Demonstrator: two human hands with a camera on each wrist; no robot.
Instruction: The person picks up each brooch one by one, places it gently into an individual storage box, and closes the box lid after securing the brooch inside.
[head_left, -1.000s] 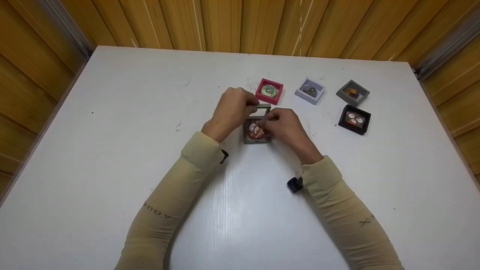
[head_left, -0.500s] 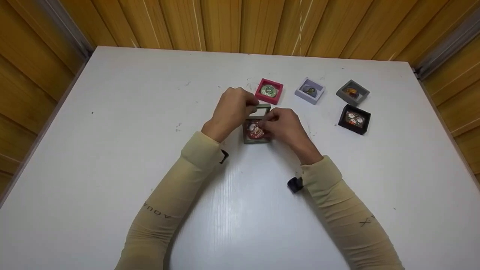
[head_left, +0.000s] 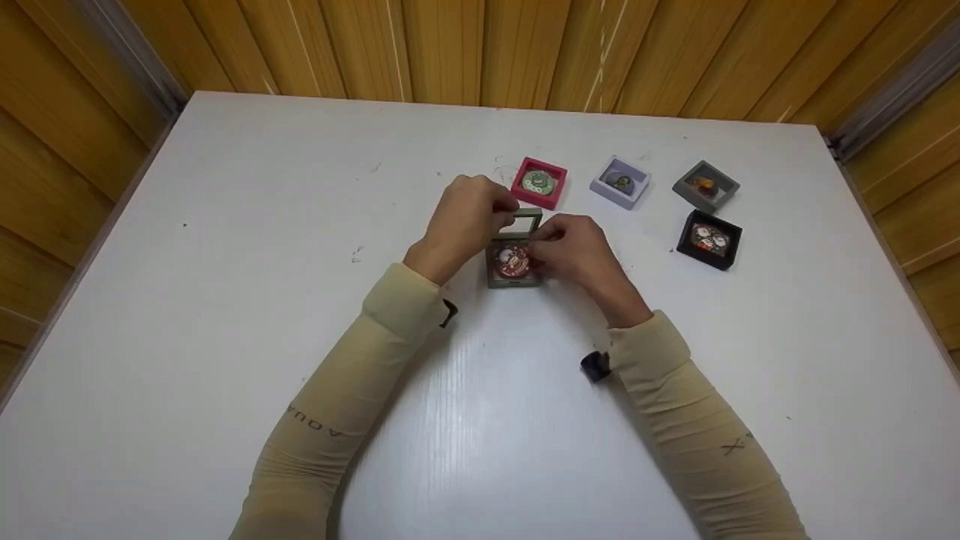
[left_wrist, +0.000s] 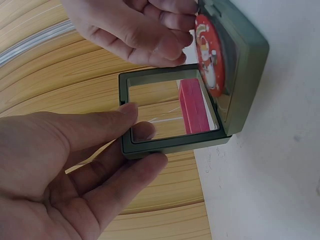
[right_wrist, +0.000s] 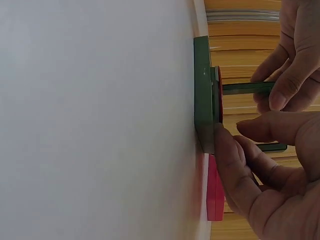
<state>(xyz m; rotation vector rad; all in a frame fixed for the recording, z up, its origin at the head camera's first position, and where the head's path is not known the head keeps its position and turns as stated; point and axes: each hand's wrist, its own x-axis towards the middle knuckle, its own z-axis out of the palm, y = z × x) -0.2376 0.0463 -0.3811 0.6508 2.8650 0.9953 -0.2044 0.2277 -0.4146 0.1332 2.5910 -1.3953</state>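
Note:
A small dark-green display case (head_left: 514,283) lies on the white table, its window-framed lid (left_wrist: 175,146) raised. Inside the base rests a red round badge (head_left: 512,262) with a printed picture, slightly proud of the base in the right wrist view. My left hand (head_left: 466,217) pinches the lid's outer edge between thumb and fingers. At the case's right side is my right hand (head_left: 571,247), one fingertip touching the base's edge. Its thumb (right_wrist: 265,127) stands apart from the badge, and nothing is pinched in that hand.
Behind the green case lies a pink-red case (head_left: 538,182) with a green badge. Further right are a lilac case (head_left: 620,182), a grey case (head_left: 706,186) and a black case (head_left: 709,240), each holding something. Wood-slat panels (head_left: 480,52) stand beyond the table's far edge.
My right hand has drawn back slightly to the right, off the red badge, which now shows more fully. The left hand keeps the lid raised in the same place.

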